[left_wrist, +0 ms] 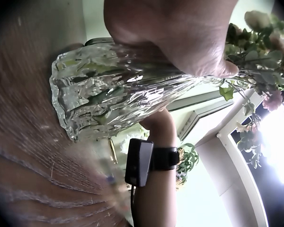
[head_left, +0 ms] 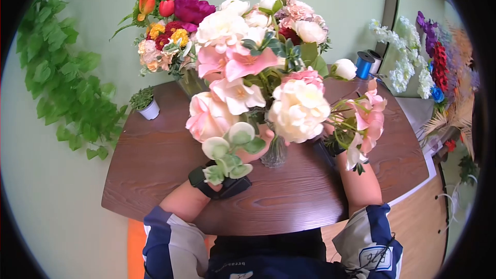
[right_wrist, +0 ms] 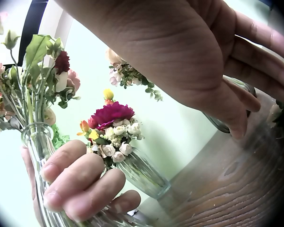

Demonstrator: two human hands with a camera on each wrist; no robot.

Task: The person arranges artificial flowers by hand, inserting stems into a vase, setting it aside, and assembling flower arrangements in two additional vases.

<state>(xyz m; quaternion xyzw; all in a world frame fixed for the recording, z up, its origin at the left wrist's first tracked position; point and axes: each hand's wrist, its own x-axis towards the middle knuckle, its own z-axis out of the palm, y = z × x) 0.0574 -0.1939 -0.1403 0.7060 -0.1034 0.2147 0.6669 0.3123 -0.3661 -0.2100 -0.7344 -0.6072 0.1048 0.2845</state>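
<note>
A clear ribbed glass vase stands on the brown table, full of artificial flowers. My left hand wraps around its upper body, and its curled fingers show in the right wrist view. Above the vase spread a cream-white bloom, pink lilies and pale green leaves, covering much of both hands from the head view. To the right of the vase, my right hand holds nothing, its fingers extended and thumb apart from them. A spray of pink flowers hangs over the right wrist.
Behind stands another glass vase with a purple peony and tulips. A small potted plant sits at the table's left edge. Ribbon spools stand at the back right. Leafy vines hang on the left wall, and more flowers at right.
</note>
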